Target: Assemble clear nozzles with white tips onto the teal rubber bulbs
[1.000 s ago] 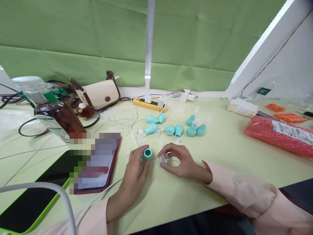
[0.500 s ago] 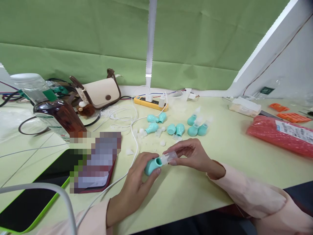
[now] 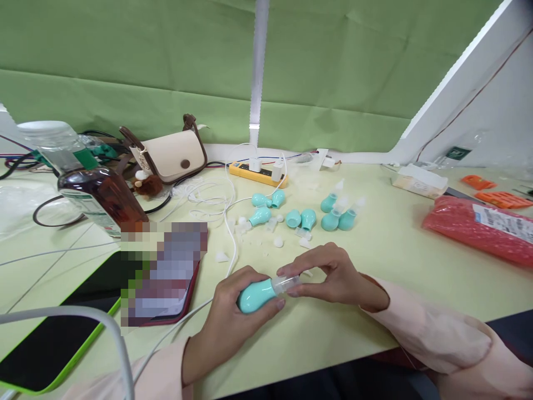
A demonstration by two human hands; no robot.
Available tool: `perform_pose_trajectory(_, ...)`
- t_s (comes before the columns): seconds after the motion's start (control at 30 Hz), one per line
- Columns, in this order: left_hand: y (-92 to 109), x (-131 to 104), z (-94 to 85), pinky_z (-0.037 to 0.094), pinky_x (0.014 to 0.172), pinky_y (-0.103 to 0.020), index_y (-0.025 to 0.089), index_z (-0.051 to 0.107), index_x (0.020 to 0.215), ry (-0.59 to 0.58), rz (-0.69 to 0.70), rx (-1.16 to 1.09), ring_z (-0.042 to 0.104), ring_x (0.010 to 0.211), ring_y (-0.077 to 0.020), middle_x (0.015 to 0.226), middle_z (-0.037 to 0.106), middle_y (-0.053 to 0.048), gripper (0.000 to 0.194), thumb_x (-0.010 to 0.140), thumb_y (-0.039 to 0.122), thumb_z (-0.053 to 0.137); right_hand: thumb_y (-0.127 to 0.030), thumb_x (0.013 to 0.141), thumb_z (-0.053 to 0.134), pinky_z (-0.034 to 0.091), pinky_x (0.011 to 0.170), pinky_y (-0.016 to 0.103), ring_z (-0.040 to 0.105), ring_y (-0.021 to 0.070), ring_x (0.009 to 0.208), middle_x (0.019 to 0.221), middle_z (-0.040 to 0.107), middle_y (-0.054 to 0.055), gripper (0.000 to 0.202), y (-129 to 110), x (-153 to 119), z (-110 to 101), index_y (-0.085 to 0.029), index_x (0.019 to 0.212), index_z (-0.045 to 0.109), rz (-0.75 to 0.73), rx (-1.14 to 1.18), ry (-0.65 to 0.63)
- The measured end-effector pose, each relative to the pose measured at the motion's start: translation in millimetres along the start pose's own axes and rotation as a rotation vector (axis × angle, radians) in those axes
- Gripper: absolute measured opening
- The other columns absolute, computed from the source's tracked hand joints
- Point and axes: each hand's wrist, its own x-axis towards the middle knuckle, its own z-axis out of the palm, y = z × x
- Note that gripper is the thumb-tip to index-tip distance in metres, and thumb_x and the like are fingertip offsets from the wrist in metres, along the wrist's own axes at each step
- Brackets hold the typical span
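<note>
My left hand (image 3: pixel 233 322) is wrapped round a teal rubber bulb (image 3: pixel 255 295) above the front part of the table. A clear plastic tube piece (image 3: pixel 285 284) sits at the bulb's mouth, pinched between thumb and fingers of my right hand (image 3: pixel 328 275). Beyond my hands lie several loose teal bulbs (image 3: pixel 261 215) with small clear and white pieces. Right of them, a few teal bulbs with clear tips (image 3: pixel 330 220) stand close together.
At left are a black phone with a green edge (image 3: pixel 54 344), a red-edged phone (image 3: pixel 170 278), a bottle of dark liquid (image 3: pixel 104 197) and a cream bag (image 3: pixel 170 155). A yellow power strip (image 3: pixel 254 174) lies behind; a red bubble-wrap parcel (image 3: pixel 458 225) is at right.
The bulb has tilted so its side shows, and its mouth now meets the clear piece. Before, the opening was visible with the clear piece at its edge. My right hand has shifted slightly down.
</note>
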Motion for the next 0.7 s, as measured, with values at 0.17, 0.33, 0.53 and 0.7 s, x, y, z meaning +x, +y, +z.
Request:
perform_pose_trajectory(0.17, -3, 0, 0.5, 0.041, 0.055, -0.023, 0.016, 0.058, 0.075, -0.014, 0.021, 0.008, 0.053, 0.061, -0.0134, 0.068, 0.056, -0.001, 0.014, 0.069, 0.027, 0.063, -0.019, 0.065, 0.066, 0.054, 0.062, 0.025, 0.065, 0.0155, 0.073, 0.084, 0.068, 0.001, 0.027, 2, -1, 1, -0.022, 0.092, 0.064, -0.08, -0.046, -0.029)
perform_pose_trajectory(0.33, -5, 0, 0.8, 0.041, 0.057, -0.024, 0.017, 0.058, 0.076, -0.056, 0.011, 0.042, 0.052, 0.063, -0.0132, 0.069, 0.056, 0.0, 0.01, 0.073, 0.026, 0.06, -0.019, 0.062, 0.068, 0.054, 0.058, 0.024, 0.065, 0.0151, 0.066, 0.079, 0.069, 0.002, 0.025, 2, -1, 6, -0.019, 0.087, 0.066, 0.025, -0.014, -0.006)
perform_pose_trajectory(0.53, -7, 1, -0.5, 0.04, 0.058, -0.024, 0.017, 0.057, 0.079, -0.086, 0.004, 0.121, 0.052, 0.065, -0.014, 0.07, 0.054, -0.001, 0.011, 0.076, 0.027, 0.057, -0.02, 0.059, 0.07, 0.055, 0.058, 0.023, 0.065, 0.0158, 0.065, 0.077, 0.069, 0.004, 0.019, 0, -2, 15, -0.016, 0.078, 0.067, 0.29, 0.147, 0.068)
perform_pose_trajectory(0.7, -7, 1, -2.3, 0.041, 0.058, -0.025, 0.018, 0.055, 0.08, -0.095, 0.052, 0.22, 0.052, 0.065, -0.0141, 0.072, 0.053, -0.001, 0.013, 0.078, 0.03, 0.053, -0.022, 0.051, 0.074, 0.054, 0.057, 0.024, 0.065, 0.0173, 0.064, 0.072, 0.069, 0.005, 0.023, 2, -5, 25, -0.014, 0.071, 0.065, 0.525, 0.376, 0.145)
